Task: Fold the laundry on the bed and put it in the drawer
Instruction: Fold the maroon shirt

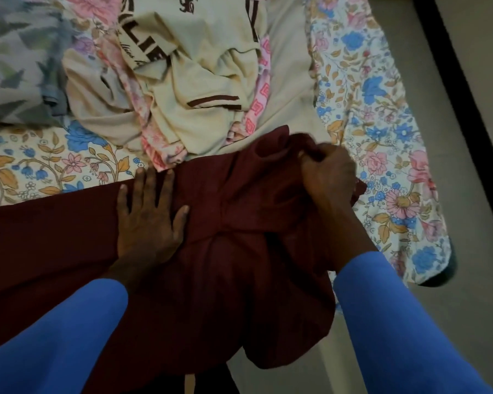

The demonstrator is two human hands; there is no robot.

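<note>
The maroon garment point(211, 265) lies under both hands. The left hand point(148, 220) presses it flat, fingers spread. The right hand point(328, 172) pinches a bunched fold.

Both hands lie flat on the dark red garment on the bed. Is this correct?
Not quite. The head view shows only the left hand lying flat on the dark red garment; the right hand grips a bunched part of it.

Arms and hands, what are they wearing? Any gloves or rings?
Both arms wear smooth, bright blue long sleeves. The left sleeve and the right sleeve are plain, with no pattern or markings, and end at the wrists. The left hand and the right hand are bare: no gloves, and no rings or watch show.
</note>
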